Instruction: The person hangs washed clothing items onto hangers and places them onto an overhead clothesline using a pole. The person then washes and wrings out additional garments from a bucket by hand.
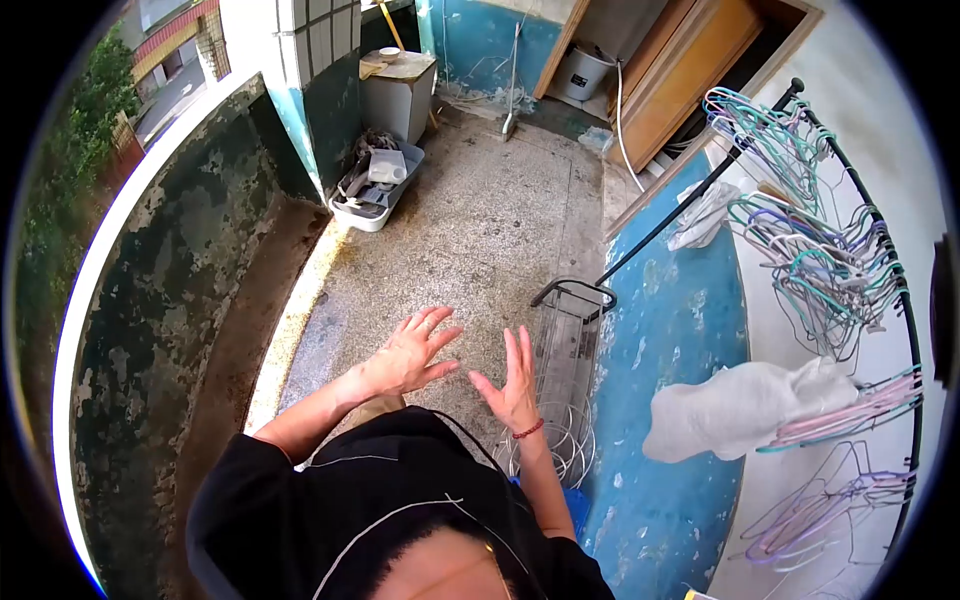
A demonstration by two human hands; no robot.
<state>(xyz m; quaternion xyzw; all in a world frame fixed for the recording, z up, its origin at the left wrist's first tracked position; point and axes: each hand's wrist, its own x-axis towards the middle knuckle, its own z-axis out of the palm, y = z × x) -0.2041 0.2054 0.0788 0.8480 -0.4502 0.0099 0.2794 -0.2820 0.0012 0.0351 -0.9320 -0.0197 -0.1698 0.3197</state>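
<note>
Both of my hands are raised in front of my body over the speckled floor [470,220], holding nothing. My left hand [403,357] has its fingers spread and pointing forward and to the right. My right hand [513,388] is also open, thumb apart from the fingers, with a red bead bracelet [528,429] at the wrist. A small gap separates the two hands. Nearest to my right hand is the wire rack base [565,345] of the black garment stand. Coiled white wire [572,445] lies beside my right forearm, near something blue [577,508], partly hidden.
Many hangers [815,235] and a white cloth [745,405] hang on a black rail [905,300] at the right. A white tub [370,215] with odds and ends stands ahead left, near a grey cabinet [400,95]. A bucket [582,75] sits by the wooden door [690,75].
</note>
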